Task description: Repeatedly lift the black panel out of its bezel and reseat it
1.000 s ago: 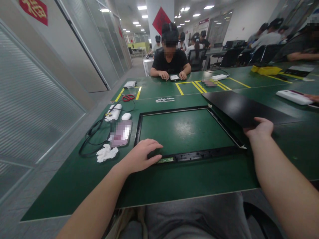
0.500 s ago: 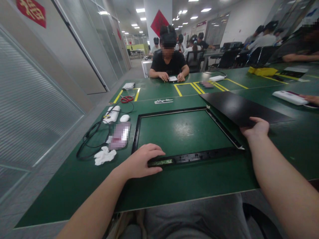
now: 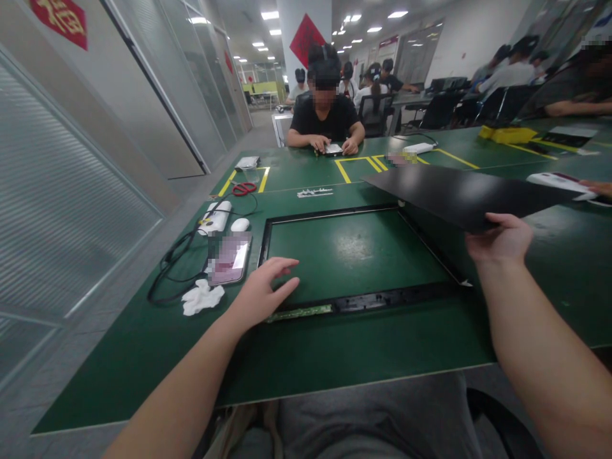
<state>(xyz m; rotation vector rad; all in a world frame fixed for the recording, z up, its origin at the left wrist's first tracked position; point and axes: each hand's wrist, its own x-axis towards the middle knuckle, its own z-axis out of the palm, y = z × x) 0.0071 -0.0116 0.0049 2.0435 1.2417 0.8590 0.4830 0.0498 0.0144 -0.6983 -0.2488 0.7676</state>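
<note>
A thin black panel (image 3: 459, 191) is tilted above the green table, with my right hand (image 3: 500, 239) gripping its near edge. The panel reaches over the right side of a black rectangular frame (image 3: 382, 301) that lies flat on the table. Inside the frame's near bar, toward the left, shows a green circuit strip (image 3: 306, 312). My left hand (image 3: 268, 287) hovers around the frame's near left corner, fingers apart and holding nothing; it hides that corner. Whether it touches the frame I cannot tell.
Left of the frame are a phone (image 3: 229, 258), crumpled tissue (image 3: 203, 297), a white mouse (image 3: 240, 225), black cable (image 3: 165, 264) and red-handled scissors (image 3: 243, 189). Beyond it lie white strips (image 3: 314, 192). A person (image 3: 325, 115) sits opposite; another person's hand (image 3: 600, 189) is at right.
My right hand has raised the black panel and it has swung left over the frame. My left hand has let go of the frame's near bar and moved up and left.
</note>
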